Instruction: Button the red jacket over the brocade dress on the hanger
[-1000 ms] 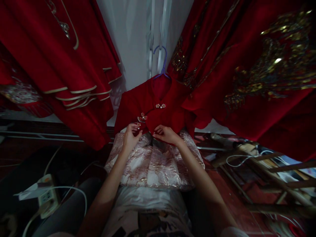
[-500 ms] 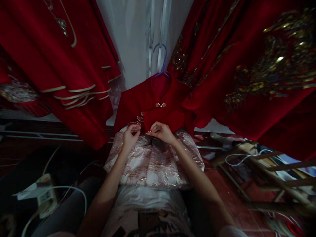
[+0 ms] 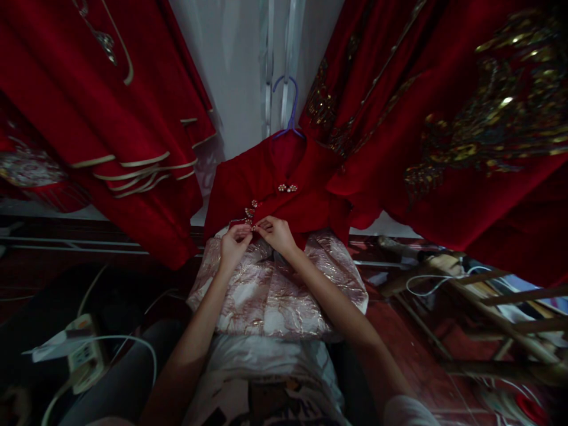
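A red jacket point(image 3: 242, 177) hangs on a purple hanger point(image 3: 291, 118), its lower part lying over pale pink brocade fabric point(image 3: 284, 302) at my lap. Jeweled clasps point(image 3: 287, 188) sit at the collar, and more beaded fasteners point(image 3: 249, 211) run down the slanted front opening. My left hand point(image 3: 235, 242) pinches the jacket's edge at a lower fastener. Fingertip to fingertip with it, my right hand point(image 3: 277, 235) pinches the front flap at the same spot. The small piece between the fingers is mostly hidden.
Red garments with gold trim point(image 3: 146, 171) hang at left, and a red garment with gold sequins point(image 3: 492, 118) at right. A power strip point(image 3: 86, 355) with white cables lies lower left. A wooden chair-like frame point(image 3: 492, 343) stands on the right.
My right hand has moved left, drawing the jacket's front flap across to meet my left hand. The left hand stays nearly in place.
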